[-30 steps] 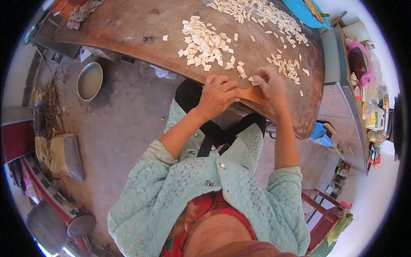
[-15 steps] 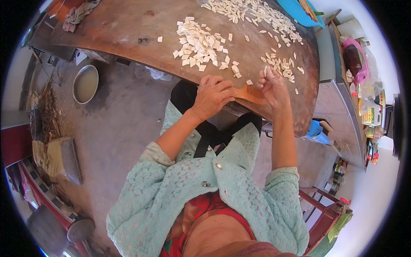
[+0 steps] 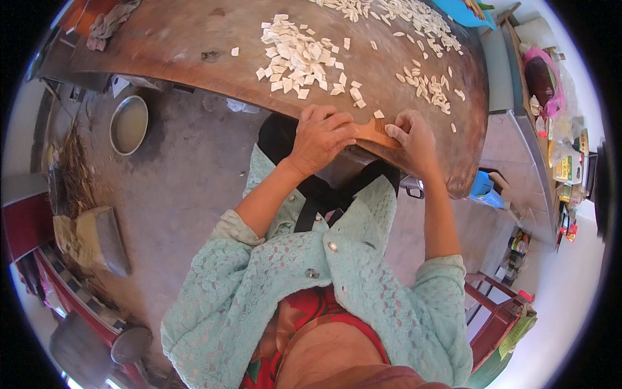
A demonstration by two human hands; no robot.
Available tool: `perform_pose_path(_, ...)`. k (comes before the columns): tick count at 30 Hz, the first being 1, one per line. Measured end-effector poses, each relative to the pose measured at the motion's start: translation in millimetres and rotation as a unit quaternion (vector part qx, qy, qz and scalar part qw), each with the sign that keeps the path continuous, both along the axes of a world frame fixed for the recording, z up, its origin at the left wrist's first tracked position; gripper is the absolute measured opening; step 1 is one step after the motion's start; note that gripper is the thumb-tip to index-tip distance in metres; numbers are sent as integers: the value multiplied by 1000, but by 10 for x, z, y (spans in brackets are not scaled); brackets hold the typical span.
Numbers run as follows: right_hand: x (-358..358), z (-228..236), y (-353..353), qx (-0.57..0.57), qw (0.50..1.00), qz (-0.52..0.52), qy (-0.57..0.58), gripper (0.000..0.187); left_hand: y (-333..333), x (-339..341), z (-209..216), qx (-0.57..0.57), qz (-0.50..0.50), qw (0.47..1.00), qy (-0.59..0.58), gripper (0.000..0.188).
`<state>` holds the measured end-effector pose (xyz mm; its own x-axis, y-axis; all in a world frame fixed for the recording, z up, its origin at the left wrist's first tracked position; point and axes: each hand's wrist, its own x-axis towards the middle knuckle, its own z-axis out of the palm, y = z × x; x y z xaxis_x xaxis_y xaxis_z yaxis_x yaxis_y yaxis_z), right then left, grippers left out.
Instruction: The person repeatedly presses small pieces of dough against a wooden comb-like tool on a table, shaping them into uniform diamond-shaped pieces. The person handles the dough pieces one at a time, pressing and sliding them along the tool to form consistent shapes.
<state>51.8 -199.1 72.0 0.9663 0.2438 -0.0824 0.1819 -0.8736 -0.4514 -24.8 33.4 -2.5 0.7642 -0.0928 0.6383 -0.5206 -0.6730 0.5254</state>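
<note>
My left hand (image 3: 322, 135) grips one end of an orange-brown comb (image 3: 372, 131) at the table's near edge. The comb's teeth face away from me. My right hand (image 3: 414, 137) is closed at the comb's other end, its thumb against the comb. Whatever lies under those curled fingers is hidden. A flat pale dough square (image 3: 379, 114) lies just beyond the comb. Farther left is a heap of cut dough pieces (image 3: 295, 55). Small shaped dough pieces (image 3: 431, 87) lie beyond my right hand, and a larger spread of them (image 3: 421, 23) reaches the far side.
The brown wooden table (image 3: 188, 58) curves across the front. A blue basin (image 3: 463, 14) sits at its far right. On the floor at left stands a metal basin (image 3: 129, 126) with cloudy liquid. Right of the table, a cabinet (image 3: 518, 155) carries bags and bottles.
My right hand has come down from above the comb to its right end, fingers now curled in. A whitish bit at its fingertips no longer shows. My left hand still grips the comb.
</note>
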Motion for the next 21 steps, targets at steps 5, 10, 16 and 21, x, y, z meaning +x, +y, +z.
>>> perform_pose_path(5,223,56,-47,-69,996,-51,23,45,9,7,-5,-1,-2,1000,4,24)
perform_pose_path(10,330,-81,-168,58,998,-12,17,36,13,24,1,-1,-11,1000,2,24)
perform_pose_path(16,94,80,56,126,959,-26,253,16,18,22,-39,3,-11,1000,4,25)
perform_pose_path(21,175,34,138,71,975,122,-173,17,30,17,-42,-3,-13,1000,5,26)
